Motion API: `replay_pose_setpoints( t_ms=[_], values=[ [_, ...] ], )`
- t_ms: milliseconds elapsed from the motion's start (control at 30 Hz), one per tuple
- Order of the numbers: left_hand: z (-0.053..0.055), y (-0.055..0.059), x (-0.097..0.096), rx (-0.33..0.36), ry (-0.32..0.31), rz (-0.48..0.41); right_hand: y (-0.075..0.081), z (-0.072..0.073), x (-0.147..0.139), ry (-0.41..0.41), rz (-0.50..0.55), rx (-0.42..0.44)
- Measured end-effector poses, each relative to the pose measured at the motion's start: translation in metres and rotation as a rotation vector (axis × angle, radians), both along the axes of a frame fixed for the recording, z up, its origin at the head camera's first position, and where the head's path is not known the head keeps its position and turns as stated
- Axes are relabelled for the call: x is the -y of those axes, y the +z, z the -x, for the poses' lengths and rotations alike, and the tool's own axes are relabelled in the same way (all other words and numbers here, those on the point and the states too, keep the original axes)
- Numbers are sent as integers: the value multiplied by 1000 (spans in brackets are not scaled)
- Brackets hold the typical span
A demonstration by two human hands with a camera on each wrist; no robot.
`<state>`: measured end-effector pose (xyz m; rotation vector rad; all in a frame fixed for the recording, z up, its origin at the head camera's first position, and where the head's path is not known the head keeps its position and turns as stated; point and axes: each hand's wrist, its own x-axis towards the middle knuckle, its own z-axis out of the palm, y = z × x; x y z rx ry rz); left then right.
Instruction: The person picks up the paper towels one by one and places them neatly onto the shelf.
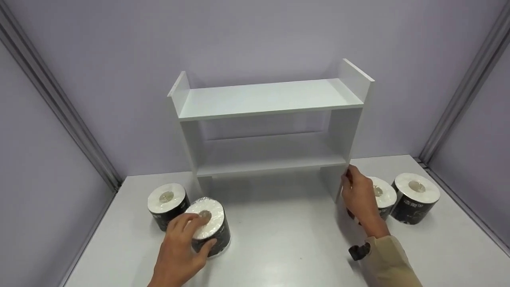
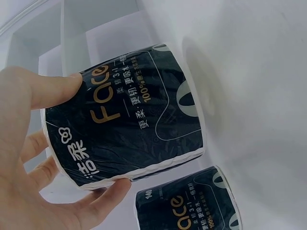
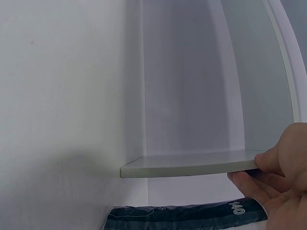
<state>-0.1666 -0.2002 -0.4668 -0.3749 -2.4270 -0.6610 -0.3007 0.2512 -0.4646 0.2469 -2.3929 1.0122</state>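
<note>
A wrapped toilet paper roll with a black printed band stands on the table, left of the shelf's front. My left hand holds it, thumb on the near side and fingers over the top and far side; the left wrist view shows the grip across its upper end. A white two-tier shelf stands against the back wall. With thumb and fingers, my right hand pinches the front edge of its right side panel, below the lower board. Another roll is partly hidden behind the right hand.
Behind the held roll, a similar roll stands at the left. One more roll is at the far right. The white table is bounded by pale walls, with metal posts in the corners.
</note>
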Motion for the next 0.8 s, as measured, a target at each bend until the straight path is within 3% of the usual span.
replay_pose_setpoints(
  t_ms=[300, 600, 800],
  values=[
    [-3, 3, -4, 38, 19, -2, 1, -2, 1, 3, -4, 3],
    [-4, 2, -5, -49, -4, 11, 0, -2, 2, -16, -14, 11],
    [-4, 4, -7, -57, -8, 10, 2, -2, 2, -16, -6, 23]
  ],
)
